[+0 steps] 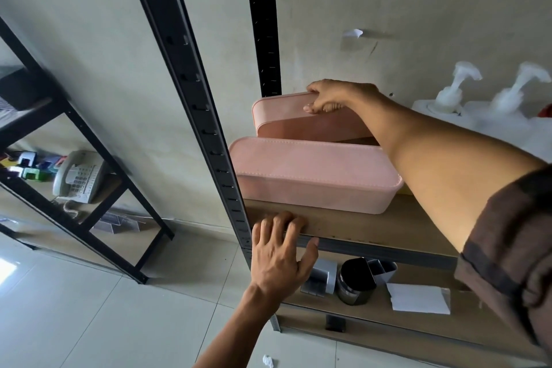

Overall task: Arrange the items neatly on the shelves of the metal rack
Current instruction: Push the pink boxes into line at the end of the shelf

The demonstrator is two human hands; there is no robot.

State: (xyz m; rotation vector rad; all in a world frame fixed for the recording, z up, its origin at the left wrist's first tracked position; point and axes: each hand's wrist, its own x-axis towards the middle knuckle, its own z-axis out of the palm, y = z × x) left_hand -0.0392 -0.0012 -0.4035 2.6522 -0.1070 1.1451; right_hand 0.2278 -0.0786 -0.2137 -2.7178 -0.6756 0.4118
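Two pink plastic bins stand on a wooden shelf [373, 224] of the black metal rack [197, 92]. The front bin [313, 176] lies flat near the shelf's front left. Behind it the rear bin [286, 116] is tipped up on its side, its opening facing me. My right hand [334, 97] grips the rear bin's upper rim, thumb underneath. My left hand [280, 254] holds the shelf's front edge beside the rack post, fingers on top of the board and thumb under the metal beam.
Two white pump bottles [454, 89] stand at the shelf's back right. On the shelf below sit a black pen holder [357, 281], a grey box [319, 278] and a white paper [418, 297]. A second rack at left holds a telephone [79, 178] and small coloured items.
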